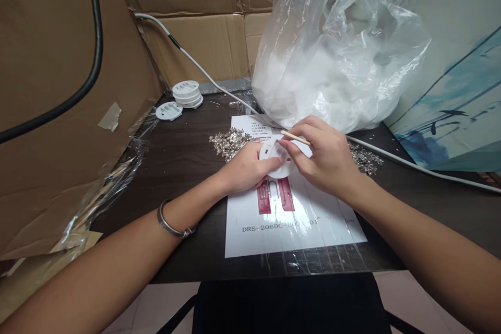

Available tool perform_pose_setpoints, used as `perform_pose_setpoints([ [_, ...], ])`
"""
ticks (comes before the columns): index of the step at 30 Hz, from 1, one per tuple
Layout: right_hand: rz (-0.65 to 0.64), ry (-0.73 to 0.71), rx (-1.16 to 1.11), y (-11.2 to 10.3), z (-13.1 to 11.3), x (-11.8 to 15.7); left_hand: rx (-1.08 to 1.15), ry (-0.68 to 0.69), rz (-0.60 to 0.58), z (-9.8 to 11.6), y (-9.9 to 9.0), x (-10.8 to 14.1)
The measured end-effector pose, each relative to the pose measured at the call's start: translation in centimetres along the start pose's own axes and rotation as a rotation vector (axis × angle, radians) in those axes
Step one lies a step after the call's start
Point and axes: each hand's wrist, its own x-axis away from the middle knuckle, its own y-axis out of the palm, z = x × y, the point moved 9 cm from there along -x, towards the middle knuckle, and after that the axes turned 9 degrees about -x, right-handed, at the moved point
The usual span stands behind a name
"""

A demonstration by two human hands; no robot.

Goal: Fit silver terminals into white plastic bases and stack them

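My left hand (246, 167) grips a round white plastic disc (274, 151) with small slots in it, thumb lying across its face. Close against the disc's upper right side is my right hand (326, 156), its fingers closed around a thin pale stick (295, 138) that looks wooden. Whether a small metal piece is also between those fingertips I cannot tell. Beneath both hands lies a printed sheet (250, 242) under clear film, with a red picture on it. Small shiny metal pieces form one heap (229, 142) left of the disc and another heap (366, 160) beyond my right hand.
Several white discs are stacked (187, 95) at the back left, with a single disc (168, 110) beside them. A large clear plastic bag (336, 73) fills the back right. A white cable (207, 75) crosses the dark table (168, 167); cardboard walls (207, 42) stand behind and left.
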Motion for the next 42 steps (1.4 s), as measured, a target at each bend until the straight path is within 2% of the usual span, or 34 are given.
perform_pose_setpoints([
  [13, 0.009, 0.000, 0.033, -0.2, -0.1, -0.1, -0.015, 0.002, 0.008, 0.1, -0.2, 0.0],
  [18, 0.030, -0.031, 0.044, -0.4, -0.2, -0.1, -0.023, -0.021, -0.027, 0.1, 0.1, 0.0],
  [28, 0.028, -0.015, -0.007, -0.2, -0.1, -0.1, -0.059, 0.024, -0.031, 0.2, 0.2, 0.0],
  [31, 0.034, 0.059, -0.098, -0.2, 0.5, -0.2, -0.043, 0.009, -0.037, 0.1, 0.2, -0.1],
  [38, 0.019, 0.427, -0.376, 0.4, 3.7, 0.5, -0.021, 0.016, -0.065, 0.0, 0.4, 0.0],
  [42, -0.058, 0.570, -0.533, 1.2, 4.2, 0.7, -0.008, 0.044, -0.075, 0.1, 0.3, 0.0],
])
